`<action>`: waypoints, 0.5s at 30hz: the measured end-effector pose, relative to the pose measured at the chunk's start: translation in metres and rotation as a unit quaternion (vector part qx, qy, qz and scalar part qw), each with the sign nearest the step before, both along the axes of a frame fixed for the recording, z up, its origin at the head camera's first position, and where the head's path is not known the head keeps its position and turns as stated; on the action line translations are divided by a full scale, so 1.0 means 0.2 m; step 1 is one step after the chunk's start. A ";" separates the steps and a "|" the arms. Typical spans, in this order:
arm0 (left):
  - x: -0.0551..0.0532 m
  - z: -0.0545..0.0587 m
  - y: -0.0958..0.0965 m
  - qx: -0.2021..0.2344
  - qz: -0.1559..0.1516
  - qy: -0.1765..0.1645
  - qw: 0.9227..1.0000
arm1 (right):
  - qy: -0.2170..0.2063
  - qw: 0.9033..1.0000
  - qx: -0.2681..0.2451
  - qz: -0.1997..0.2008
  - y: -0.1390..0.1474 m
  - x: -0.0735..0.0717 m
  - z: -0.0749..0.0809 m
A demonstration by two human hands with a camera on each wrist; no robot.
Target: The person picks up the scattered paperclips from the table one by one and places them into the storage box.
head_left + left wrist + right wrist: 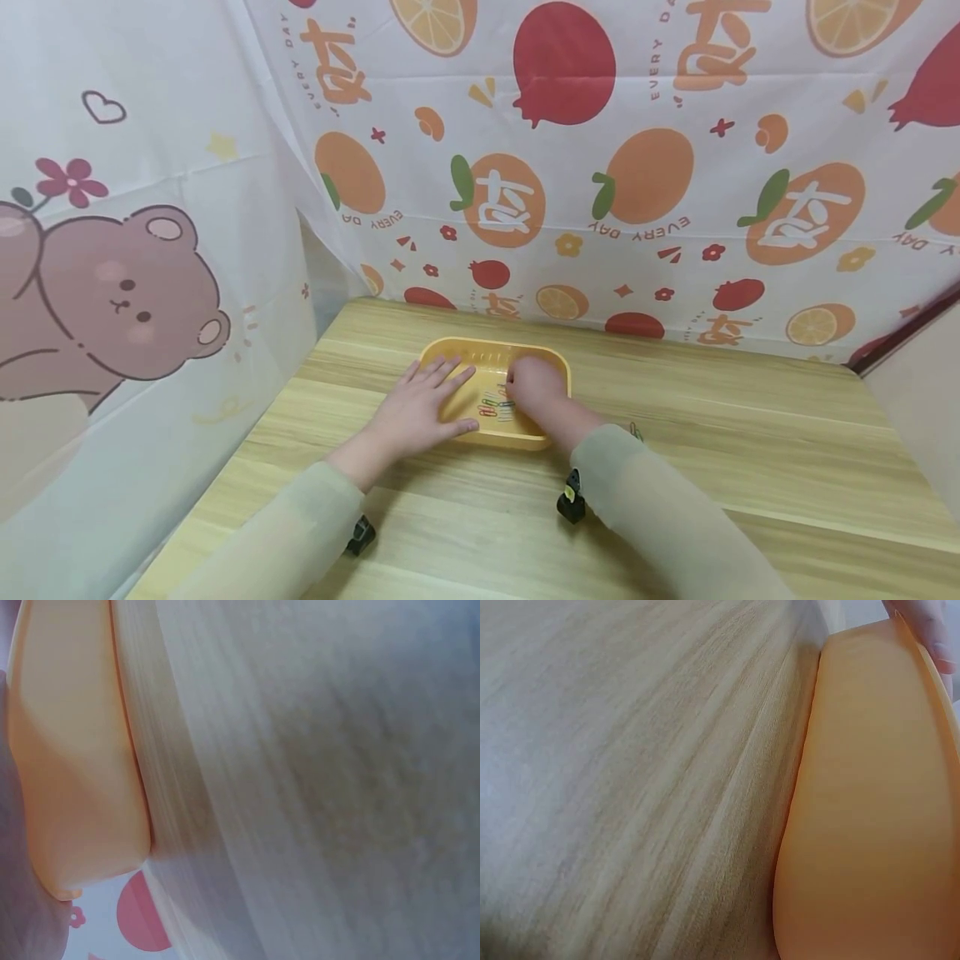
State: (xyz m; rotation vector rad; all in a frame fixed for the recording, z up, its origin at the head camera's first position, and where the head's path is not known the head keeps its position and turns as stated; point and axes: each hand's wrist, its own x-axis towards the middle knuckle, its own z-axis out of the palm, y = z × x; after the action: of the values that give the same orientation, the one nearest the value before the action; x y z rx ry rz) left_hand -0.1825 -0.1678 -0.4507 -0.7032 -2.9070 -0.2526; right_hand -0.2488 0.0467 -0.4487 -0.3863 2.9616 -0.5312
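A shallow yellow plastic tray [491, 437] sits on the wooden table, with several coloured paper clips [487, 410] lying close together on its floor. My left hand [420, 412] rests over the tray's left side, fingers spread and fairly straight, thumb along the near rim. Inside the right part of the tray, my right hand [538, 385] has its fingers curled downward, fingertips right beside the clips. I cannot tell whether a clip is between them. In the right wrist view, the tray's outer wall [870, 787] fills the right side, with left-hand fingers [939, 652] at its far rim.
Outside the tray, near my right sleeve, another paper clip or two [636, 432] lie on the wooden table [720, 442]. A fruit-print cloth [570, 242] hangs along the table's back edge, and a bear-print cloth [142, 292] hangs on the left.
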 end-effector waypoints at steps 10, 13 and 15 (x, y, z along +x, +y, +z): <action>0.00 0.00 0.00 -0.001 -0.001 -0.001 1.000 | 0.003 1.000 -0.003 0.002 0.00 0.01 0.01; 0.00 0.00 0.00 -0.001 0.000 -0.003 1.000 | -0.004 1.000 -0.011 -0.004 0.00 0.01 0.01; 0.00 0.00 0.00 -0.003 0.002 -0.004 1.000 | -0.010 1.000 -0.018 -0.009 0.00 0.01 0.01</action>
State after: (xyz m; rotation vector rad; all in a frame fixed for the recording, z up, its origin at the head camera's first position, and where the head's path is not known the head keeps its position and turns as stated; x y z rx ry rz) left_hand -0.1826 -0.1679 -0.4504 -0.6991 -2.9173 -0.2463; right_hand -0.2475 0.0469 -0.4463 -0.3561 2.9432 -0.5864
